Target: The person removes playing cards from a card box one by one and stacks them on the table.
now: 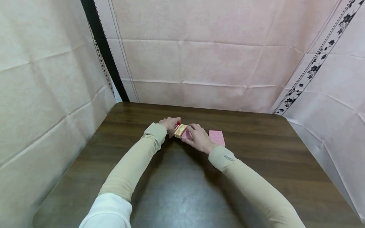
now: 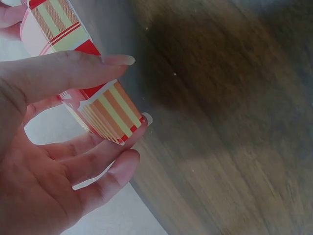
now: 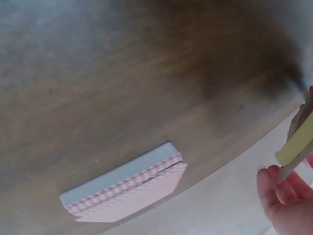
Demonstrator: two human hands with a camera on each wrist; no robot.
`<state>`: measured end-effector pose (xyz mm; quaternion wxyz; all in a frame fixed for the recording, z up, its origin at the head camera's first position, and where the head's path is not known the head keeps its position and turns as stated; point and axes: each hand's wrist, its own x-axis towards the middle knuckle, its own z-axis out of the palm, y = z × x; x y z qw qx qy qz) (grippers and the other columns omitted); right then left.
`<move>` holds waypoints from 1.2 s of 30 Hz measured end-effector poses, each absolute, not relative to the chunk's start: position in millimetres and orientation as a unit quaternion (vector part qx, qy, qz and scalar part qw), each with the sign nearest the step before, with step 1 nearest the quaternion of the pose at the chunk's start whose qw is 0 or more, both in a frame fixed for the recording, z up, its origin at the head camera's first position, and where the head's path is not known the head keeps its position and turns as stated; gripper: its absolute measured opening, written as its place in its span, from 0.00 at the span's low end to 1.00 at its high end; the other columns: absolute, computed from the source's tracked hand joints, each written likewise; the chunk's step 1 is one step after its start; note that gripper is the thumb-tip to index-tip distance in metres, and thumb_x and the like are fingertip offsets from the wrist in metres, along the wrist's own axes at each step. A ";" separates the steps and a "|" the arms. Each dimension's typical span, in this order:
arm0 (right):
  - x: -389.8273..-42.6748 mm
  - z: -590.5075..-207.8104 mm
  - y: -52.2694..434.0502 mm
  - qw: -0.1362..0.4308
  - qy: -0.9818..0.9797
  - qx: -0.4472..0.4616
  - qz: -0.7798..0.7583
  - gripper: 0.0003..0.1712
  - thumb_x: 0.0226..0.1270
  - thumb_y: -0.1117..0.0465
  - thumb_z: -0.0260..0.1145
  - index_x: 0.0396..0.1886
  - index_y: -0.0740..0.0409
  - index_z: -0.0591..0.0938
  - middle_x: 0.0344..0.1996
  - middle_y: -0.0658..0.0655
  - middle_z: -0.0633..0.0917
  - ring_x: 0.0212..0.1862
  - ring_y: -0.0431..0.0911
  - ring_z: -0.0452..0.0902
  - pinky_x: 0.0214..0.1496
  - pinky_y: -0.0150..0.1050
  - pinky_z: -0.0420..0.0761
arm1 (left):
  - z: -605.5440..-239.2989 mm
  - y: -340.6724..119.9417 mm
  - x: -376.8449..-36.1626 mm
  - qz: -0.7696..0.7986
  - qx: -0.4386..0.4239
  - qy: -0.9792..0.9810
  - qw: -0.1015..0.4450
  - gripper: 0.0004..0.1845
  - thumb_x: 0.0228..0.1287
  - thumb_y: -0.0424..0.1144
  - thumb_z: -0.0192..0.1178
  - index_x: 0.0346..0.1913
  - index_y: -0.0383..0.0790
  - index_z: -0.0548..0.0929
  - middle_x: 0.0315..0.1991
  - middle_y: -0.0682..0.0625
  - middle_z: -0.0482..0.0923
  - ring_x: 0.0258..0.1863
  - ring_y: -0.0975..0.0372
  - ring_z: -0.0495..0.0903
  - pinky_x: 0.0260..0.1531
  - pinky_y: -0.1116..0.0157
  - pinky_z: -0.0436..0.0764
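A small red-and-cream striped playing-card box (image 1: pixel 180 130) is held between my two hands above the far middle of the table. My left hand (image 1: pixel 169 124) grips its left end. In the left wrist view the thumb lies across the box (image 2: pixel 117 110) and the fingers support it from the other side. At the other end, my right hand (image 1: pixel 199 138) holds the pink-patterned part. In the right wrist view only some fingers (image 3: pixel 268 191) show, against a yellow-edged piece at the right border. Beside the right hand lies a stack of pink-backed cards (image 1: pixel 216 137), its near edge slightly fanned.
The dark wooden table (image 1: pixel 176 186) has rounded far corners. Pale cloth (image 1: pixel 216 63) hangs behind it and on both sides, with a black strip (image 1: pixel 105 50) at the back left and a floral border (image 1: pixel 316 63) at the back right.
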<state>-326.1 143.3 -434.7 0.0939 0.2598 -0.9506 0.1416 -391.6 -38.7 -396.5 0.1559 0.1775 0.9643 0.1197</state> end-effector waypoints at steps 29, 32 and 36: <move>-326.7 -440.1 218.5 0.058 -0.998 0.014 0.019 0.34 0.66 0.39 0.55 0.56 0.64 0.71 0.48 0.70 0.77 0.51 0.64 0.74 0.49 0.59 0.73 | -402.1 -56.9 -398.1 0.127 0.124 0.971 0.158 0.37 0.41 0.25 0.70 0.56 0.52 0.66 0.52 0.43 0.73 0.43 0.49 0.73 0.42 0.55 0.70; -324.5 -442.4 219.9 0.036 -0.999 0.002 0.009 0.35 0.68 0.39 0.52 0.58 0.64 0.71 0.49 0.71 0.78 0.52 0.64 0.74 0.49 0.60 0.74 | -402.2 -55.5 -397.3 0.129 0.127 0.970 0.160 0.38 0.42 0.26 0.70 0.56 0.52 0.66 0.52 0.43 0.73 0.43 0.49 0.73 0.41 0.55 0.70; -323.4 -444.9 220.6 0.018 -1.000 0.000 0.004 0.36 0.69 0.36 0.48 0.58 0.64 0.71 0.50 0.71 0.77 0.52 0.65 0.74 0.49 0.61 0.74 | -402.0 -53.1 -398.0 0.129 0.130 0.970 0.160 0.38 0.41 0.26 0.70 0.57 0.51 0.66 0.52 0.43 0.73 0.43 0.49 0.73 0.42 0.55 0.71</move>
